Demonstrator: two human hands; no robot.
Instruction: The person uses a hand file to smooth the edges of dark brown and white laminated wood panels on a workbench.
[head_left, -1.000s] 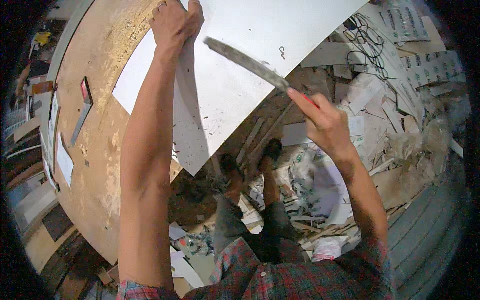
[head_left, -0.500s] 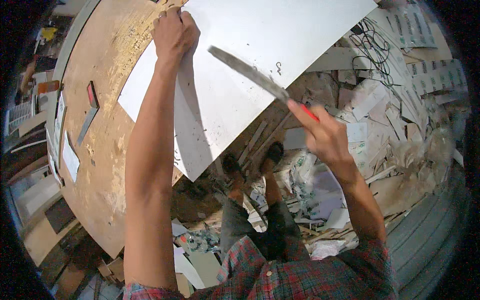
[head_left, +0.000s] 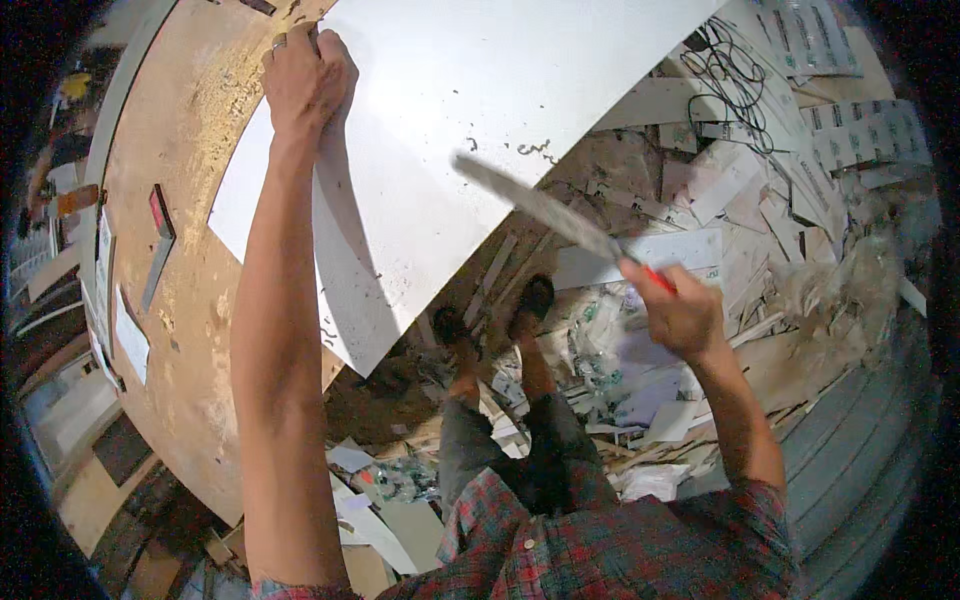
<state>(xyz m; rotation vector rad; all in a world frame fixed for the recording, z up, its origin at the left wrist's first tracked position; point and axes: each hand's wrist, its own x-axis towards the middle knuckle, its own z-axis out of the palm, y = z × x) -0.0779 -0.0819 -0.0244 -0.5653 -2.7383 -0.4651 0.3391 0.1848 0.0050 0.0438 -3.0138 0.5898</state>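
A large white board [head_left: 430,80] lies on the wooden worktable, one long edge overhanging its near right side. At the board's far left edge is my left hand [head_left: 310,85], fingers curled down and closed on that edge; the fingertips are hidden. My right hand [head_left: 685,312] is wrapped round the red handle of a long flat metal file [head_left: 545,208]. The file's blade points up and left, its tip over the board and its middle crossing the board's near edge. Motion blurs it slightly, and I cannot tell if it touches. Dark curled shavings [head_left: 535,150] lie on the board.
The brown worktable [head_left: 190,330] holds a grey tool with a red inlay [head_left: 160,225] and a white scrap [head_left: 131,335]. Offcuts and plastic wrap [head_left: 600,350] litter the floor round my feet. A black cable [head_left: 725,80] lies coiled at upper right.
My right hand and the file have moved down and to the right, drawing the tip back toward the board's near edge. My left hand keeps its place on the board; the whole view has shifted slightly.
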